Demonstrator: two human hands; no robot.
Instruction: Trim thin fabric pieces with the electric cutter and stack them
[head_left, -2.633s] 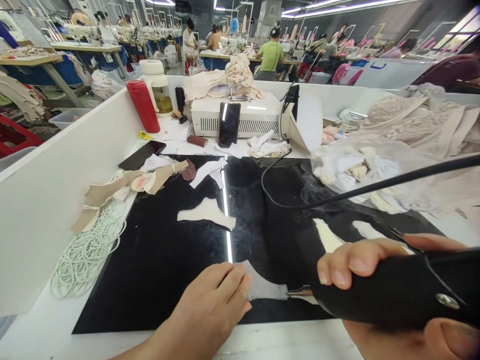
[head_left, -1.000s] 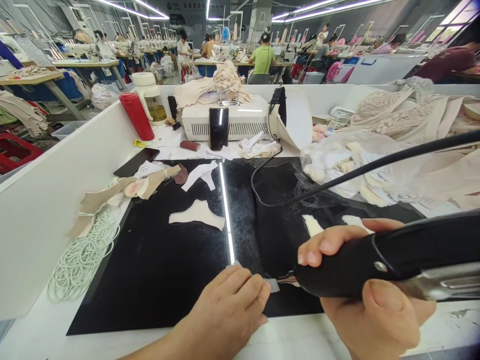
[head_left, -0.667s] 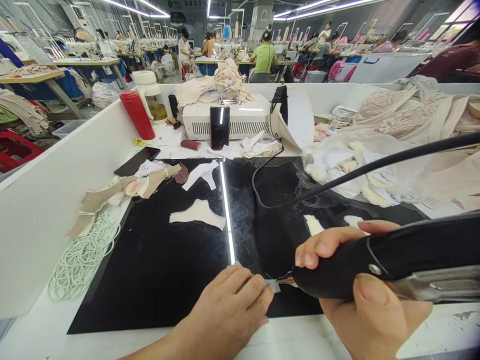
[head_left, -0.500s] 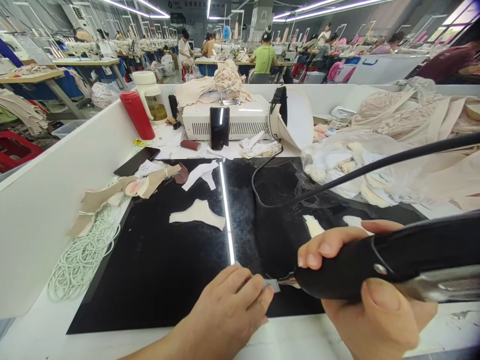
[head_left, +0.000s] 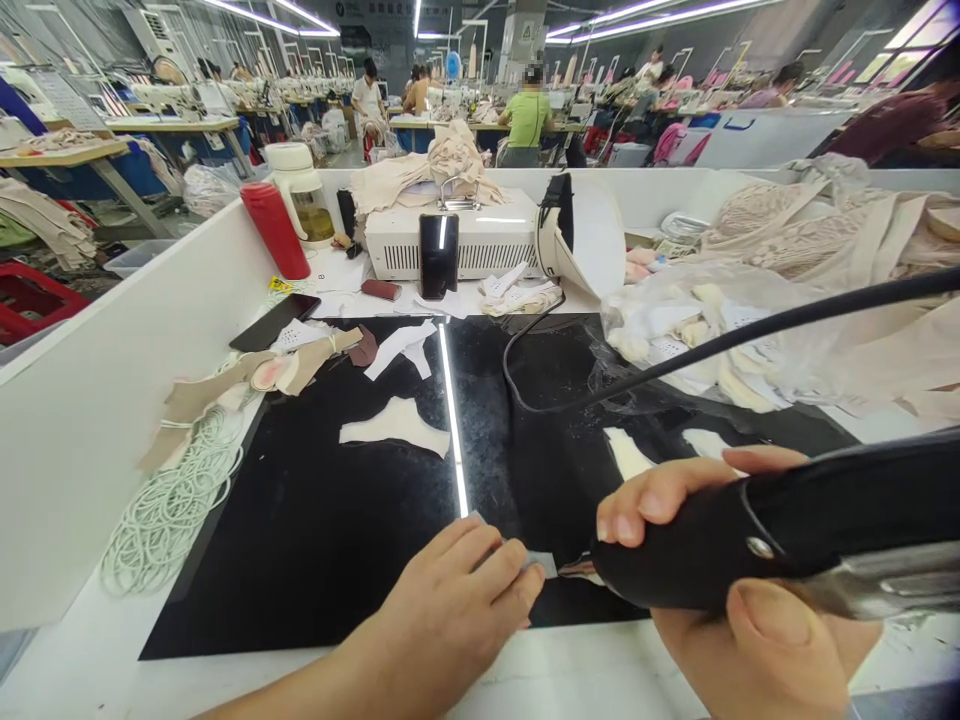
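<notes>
My right hand (head_left: pixel 780 620) is wrapped round a black corded handheld power tool (head_left: pixel 675 540), which has a bare metal panel on its side. Its narrow metal tip (head_left: pixel 577 568) points left, low over the black mat (head_left: pixel 300 540). Just left of that tip, a small grey strip (head_left: pixel 541 563) sticks out from under my left hand (head_left: pixel 465 600). Curled fingers press the strip against the mat and cover most of it. A cream fabric cutout (head_left: pixel 395 427) lies beyond my left hand, and another cream piece (head_left: pixel 628 453) lies behind the tool.
The tool's black cable (head_left: pixel 712 350) arcs across the right side. Looped pale green cord (head_left: pixel 172 510) lies left, near a phone (head_left: pixel 276 322). A red bottle (head_left: pixel 275 230), a white vented box (head_left: pixel 487 250) and bagged fabric pieces (head_left: pixel 712 340) stand behind. Several people work in the background.
Both hands have shifted only slightly; the tool's body sits a touch lower. My left hand still presses the grey strip.
</notes>
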